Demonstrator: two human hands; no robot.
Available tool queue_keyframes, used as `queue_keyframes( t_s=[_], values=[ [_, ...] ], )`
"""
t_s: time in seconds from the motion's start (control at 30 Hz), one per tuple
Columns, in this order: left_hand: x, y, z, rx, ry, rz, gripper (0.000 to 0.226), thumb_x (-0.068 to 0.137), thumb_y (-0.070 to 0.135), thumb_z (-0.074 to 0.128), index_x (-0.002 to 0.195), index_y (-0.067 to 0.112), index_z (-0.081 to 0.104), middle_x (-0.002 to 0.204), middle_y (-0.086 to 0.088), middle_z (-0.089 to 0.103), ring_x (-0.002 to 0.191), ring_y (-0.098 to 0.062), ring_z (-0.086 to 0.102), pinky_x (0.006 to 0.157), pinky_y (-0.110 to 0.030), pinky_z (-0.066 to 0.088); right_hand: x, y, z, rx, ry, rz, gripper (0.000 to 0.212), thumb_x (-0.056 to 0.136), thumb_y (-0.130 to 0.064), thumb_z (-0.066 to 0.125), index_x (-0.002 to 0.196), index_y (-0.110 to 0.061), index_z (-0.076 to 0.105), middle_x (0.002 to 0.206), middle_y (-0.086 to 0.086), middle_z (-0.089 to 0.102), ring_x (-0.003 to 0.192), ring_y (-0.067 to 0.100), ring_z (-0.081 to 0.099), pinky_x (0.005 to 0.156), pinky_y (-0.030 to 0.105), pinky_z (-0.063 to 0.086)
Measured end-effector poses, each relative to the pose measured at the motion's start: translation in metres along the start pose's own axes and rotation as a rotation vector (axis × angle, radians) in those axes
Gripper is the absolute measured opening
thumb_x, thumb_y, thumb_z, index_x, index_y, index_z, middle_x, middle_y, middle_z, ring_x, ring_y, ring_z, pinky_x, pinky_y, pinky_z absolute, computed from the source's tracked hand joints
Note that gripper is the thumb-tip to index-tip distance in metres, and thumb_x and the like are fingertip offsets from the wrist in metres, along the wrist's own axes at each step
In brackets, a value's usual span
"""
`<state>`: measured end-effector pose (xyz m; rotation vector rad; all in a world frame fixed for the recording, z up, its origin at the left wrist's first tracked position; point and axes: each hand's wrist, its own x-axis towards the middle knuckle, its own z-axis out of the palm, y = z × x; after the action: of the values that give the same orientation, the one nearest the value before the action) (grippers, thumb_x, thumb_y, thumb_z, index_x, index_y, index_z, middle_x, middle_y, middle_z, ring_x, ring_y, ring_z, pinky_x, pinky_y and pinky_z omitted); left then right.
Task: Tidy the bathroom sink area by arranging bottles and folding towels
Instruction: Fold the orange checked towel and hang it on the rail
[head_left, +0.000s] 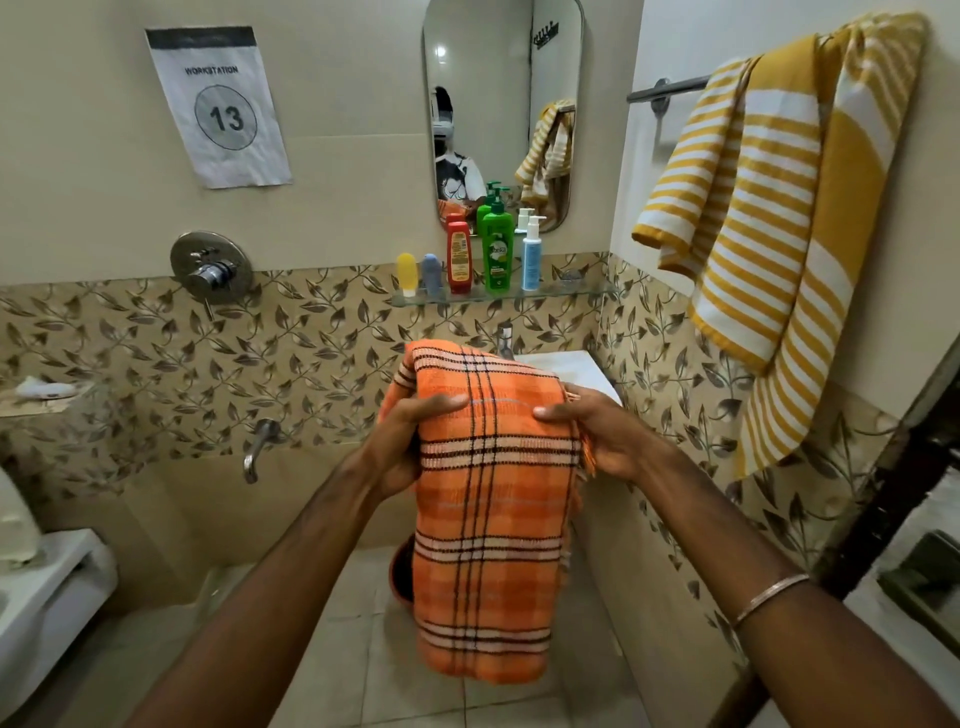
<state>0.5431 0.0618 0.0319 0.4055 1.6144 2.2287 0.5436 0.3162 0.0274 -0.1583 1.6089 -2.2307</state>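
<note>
- An orange cotton towel with a dark-and-white plaid pattern (488, 514) hangs in the middle of the frame, folded over at its top edge and draping down toward the tiled floor.
- The left hand (402, 441) grips the towel's upper left side, thumb laid across the front of the cloth and fingers curled behind it.
- The right hand (597, 434) grips the upper right edge, thumb pressed on the front and fingers wrapped round the fringed border; a thin metal bangle (769, 597) sits on that forearm at lower right.
- Behind the towel's top, a chrome tap (505, 340) and a corner of the white ceramic sink (571, 369) show.
- Above them, just right of centre, a clear glass shelf (571, 291) carries a row of bottles: a small yellow squeeze tube (406, 273), a small blue-grey tube (430, 271), a red flip-cap bottle (458, 257), a tall green pump bottle (497, 249) and a slim white-and-blue pump bottle (531, 254).
- A tall rounded mirror (483, 78) hangs above the shelf.
- At upper right, a yellow-and-white striped towel (769, 218) is draped unevenly over a metal rail (670, 89).
- At upper left, a paper sign reading "WORKSTATION 13" (221, 109) is stuck to the wall.
- At centre left, a round chrome shower mixer (210, 267) sits above a chrome spout (258, 447).
</note>
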Motion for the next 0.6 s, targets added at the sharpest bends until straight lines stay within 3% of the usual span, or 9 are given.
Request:
queue_keyframes(
  t_s=[0.1, 0.17, 0.27, 0.33, 0.4, 0.53, 0.6],
  values=[
    [0.003, 0.002, -0.001, 0.111, 0.063, -0.161, 0.05, 0.073, 0.009, 0.077, 0.122, 0.01, 0.067, 0.124, -0.018, 0.068, 0.113, -0.037, 0.065, 0.095, -0.052, 0.053, 0.01, -0.001, 0.001, -0.043, 0.303, -0.041, 0.072, 0.072, 0.001, 0.081, 0.137, -0.015, 0.052, 0.125, 0.024, 0.063, 0.1, 0.038, 0.069, 0.079, 0.049, 0.062],
    [0.004, 0.004, 0.001, 0.08, 0.156, -0.282, 0.062, 0.068, 0.005, 0.08, 0.128, 0.001, 0.062, 0.12, -0.019, 0.069, 0.103, -0.032, 0.07, 0.085, -0.045, 0.059, 0.016, 0.0, -0.001, -0.078, 0.399, -0.085, 0.078, 0.067, -0.004, 0.086, 0.134, -0.026, 0.054, 0.124, 0.022, 0.062, 0.104, 0.04, 0.068, 0.084, 0.054, 0.059],
    [0.003, 0.006, 0.004, 0.003, 0.247, -0.288, 0.069, 0.066, 0.002, 0.076, 0.132, -0.005, 0.057, 0.116, -0.02, 0.07, 0.088, -0.026, 0.073, 0.068, -0.035, 0.062, 0.012, -0.004, 0.001, -0.124, 0.289, -0.067, 0.067, 0.067, 0.0, 0.085, 0.125, -0.026, 0.064, 0.124, 0.022, 0.062, 0.107, 0.042, 0.067, 0.087, 0.056, 0.058],
    [0.004, 0.007, 0.002, -0.049, 0.254, -0.224, 0.086, 0.066, -0.008, 0.073, 0.145, -0.001, 0.041, 0.125, -0.023, 0.065, 0.101, -0.031, 0.07, 0.074, -0.038, 0.062, 0.006, -0.01, 0.002, -0.22, 0.198, -0.044, 0.069, 0.07, 0.014, 0.077, 0.127, -0.024, 0.064, 0.125, 0.021, 0.06, 0.111, 0.04, 0.064, 0.087, 0.054, 0.059],
    [0.005, 0.008, -0.002, -0.022, 0.235, -0.213, 0.106, 0.064, -0.023, 0.068, 0.154, 0.015, 0.026, 0.128, -0.02, 0.059, 0.113, -0.036, 0.064, 0.082, -0.044, 0.06, 0.001, -0.013, 0.004, -0.374, 0.202, -0.057, 0.074, 0.068, 0.022, 0.071, 0.126, -0.023, 0.064, 0.125, 0.017, 0.058, 0.114, 0.036, 0.06, 0.09, 0.053, 0.057],
    [0.005, 0.011, 0.009, 0.512, 0.176, -0.222, 0.096, 0.07, -0.025, 0.065, 0.149, 0.022, 0.039, 0.116, -0.005, 0.062, 0.103, -0.024, 0.063, 0.078, -0.039, 0.059, -0.001, -0.015, 0.011, -0.617, 0.185, -0.043, 0.076, 0.066, 0.023, 0.071, 0.127, -0.021, 0.062, 0.122, 0.005, 0.057, 0.112, 0.027, 0.057, 0.091, 0.046, 0.057],
    [0.008, 0.011, 0.011, 0.655, 0.209, -0.196, 0.087, 0.072, -0.019, 0.068, 0.145, 0.022, 0.045, 0.12, -0.002, 0.061, 0.1, -0.021, 0.062, 0.081, -0.041, 0.06, 0.001, -0.013, 0.015, -0.742, 0.162, -0.032, 0.078, 0.067, 0.022, 0.071, 0.131, -0.021, 0.061, 0.123, -0.003, 0.053, 0.113, 0.025, 0.054, 0.092, 0.043, 0.057]
  ],
)
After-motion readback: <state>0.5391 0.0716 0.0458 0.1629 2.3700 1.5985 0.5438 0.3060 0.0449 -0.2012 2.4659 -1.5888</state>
